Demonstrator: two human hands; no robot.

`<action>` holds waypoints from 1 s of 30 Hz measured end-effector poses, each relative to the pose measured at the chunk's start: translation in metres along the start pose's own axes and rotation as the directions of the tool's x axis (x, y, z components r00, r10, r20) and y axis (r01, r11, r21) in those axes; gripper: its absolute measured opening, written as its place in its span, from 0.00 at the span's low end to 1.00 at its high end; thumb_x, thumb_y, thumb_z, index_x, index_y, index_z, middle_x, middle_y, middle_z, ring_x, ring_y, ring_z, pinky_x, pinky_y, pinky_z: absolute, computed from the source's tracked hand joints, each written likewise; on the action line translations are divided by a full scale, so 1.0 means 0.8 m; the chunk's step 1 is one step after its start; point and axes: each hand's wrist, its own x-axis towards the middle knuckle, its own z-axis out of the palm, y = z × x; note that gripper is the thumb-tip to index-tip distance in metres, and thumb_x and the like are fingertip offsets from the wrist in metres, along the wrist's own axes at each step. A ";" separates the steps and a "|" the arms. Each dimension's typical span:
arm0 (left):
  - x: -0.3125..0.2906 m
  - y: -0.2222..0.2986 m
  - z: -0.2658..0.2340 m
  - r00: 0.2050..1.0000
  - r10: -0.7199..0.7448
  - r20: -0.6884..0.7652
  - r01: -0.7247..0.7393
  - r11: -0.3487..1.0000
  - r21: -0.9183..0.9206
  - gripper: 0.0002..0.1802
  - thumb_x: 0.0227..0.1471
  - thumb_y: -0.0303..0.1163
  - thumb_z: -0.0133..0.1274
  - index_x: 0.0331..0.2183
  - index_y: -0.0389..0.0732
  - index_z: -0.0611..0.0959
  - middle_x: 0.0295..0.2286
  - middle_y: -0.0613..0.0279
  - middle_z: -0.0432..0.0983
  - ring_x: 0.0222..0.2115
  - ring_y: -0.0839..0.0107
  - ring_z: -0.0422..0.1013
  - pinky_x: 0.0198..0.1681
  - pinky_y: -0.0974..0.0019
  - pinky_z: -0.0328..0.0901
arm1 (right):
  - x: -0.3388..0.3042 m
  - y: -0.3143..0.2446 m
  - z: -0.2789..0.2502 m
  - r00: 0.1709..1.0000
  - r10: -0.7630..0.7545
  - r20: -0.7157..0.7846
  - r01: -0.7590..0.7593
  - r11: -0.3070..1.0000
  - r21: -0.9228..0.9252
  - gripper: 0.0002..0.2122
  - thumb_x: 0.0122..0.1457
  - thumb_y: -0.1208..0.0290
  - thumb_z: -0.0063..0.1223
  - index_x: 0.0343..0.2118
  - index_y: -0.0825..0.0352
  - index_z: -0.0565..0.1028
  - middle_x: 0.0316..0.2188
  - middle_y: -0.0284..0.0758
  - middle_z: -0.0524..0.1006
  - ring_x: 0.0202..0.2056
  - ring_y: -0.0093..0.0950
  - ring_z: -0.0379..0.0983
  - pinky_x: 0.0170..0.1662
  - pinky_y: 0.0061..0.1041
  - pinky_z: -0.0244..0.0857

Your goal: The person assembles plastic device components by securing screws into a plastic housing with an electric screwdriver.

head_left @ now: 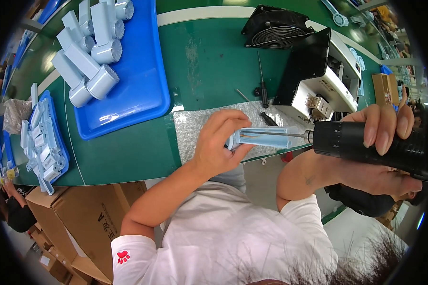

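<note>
Pale blue plastic housing (271,140), situated directly between the two hands, near the front edge of the green counter (195,61). Gripped at its rounded end by the left hand (218,145), with thumb and fingers closed upon it. In the right hand (384,130), black powered screwdriver (340,140), with the grip wrapped around its body, fingers above and thumb below.

To do well now, in my judgement: keep the metal shaft (297,135) straight along the channel, without rubbing the side walls. Hold the rounded end firmly, so as not to let it twist. Keep the left fingertips away from the line of the tip, and press evenly rather than strongly. Impossible to tell what, if anything, is touched by the tip.

In look: glossy, smooth, long and box-like, open along the side facing up, rounded at the left grip and partly hidden there by fingers.

Beyond the left grip, bubble wrap (188,137) spread on the counter; farther and more to the left, large blue tray (152,85) with similar pale blue parts (102,80). Ahead of the right grip, black-and-white machine (299,76).
</note>
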 end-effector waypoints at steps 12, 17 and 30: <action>0.000 0.016 0.002 1.000 -0.008 -0.028 0.008 1.000 0.011 0.19 0.36 0.23 0.66 0.35 0.36 0.78 0.35 0.52 0.74 0.35 0.57 0.72 0.37 0.63 0.67 | 0.037 -0.068 0.002 0.990 -0.003 0.139 -0.025 0.980 0.199 0.35 0.58 0.48 0.52 0.58 0.71 0.56 0.35 0.36 0.62 0.30 0.24 0.66 0.34 0.23 0.63; 0.005 0.019 0.004 0.999 -0.038 0.037 0.036 0.998 0.052 0.20 0.39 0.24 0.63 0.37 0.34 0.76 0.37 0.50 0.72 0.36 0.58 0.71 0.40 0.64 0.66 | 0.053 -0.067 -0.034 0.912 -0.400 -0.091 0.137 0.506 -0.852 0.33 0.57 0.37 0.43 0.41 0.72 0.68 0.27 0.42 0.75 0.25 0.33 0.72 0.29 0.32 0.68; -0.001 0.009 0.003 1.000 0.007 0.031 -0.008 0.999 0.036 0.18 0.39 0.23 0.61 0.36 0.34 0.76 0.38 0.49 0.72 0.38 0.58 0.71 0.42 0.64 0.65 | 0.010 -0.075 -0.052 0.953 0.233 -0.191 -0.284 0.908 -0.308 0.41 0.47 0.29 0.47 0.43 0.72 0.65 0.32 0.39 0.71 0.25 0.28 0.67 0.27 0.26 0.62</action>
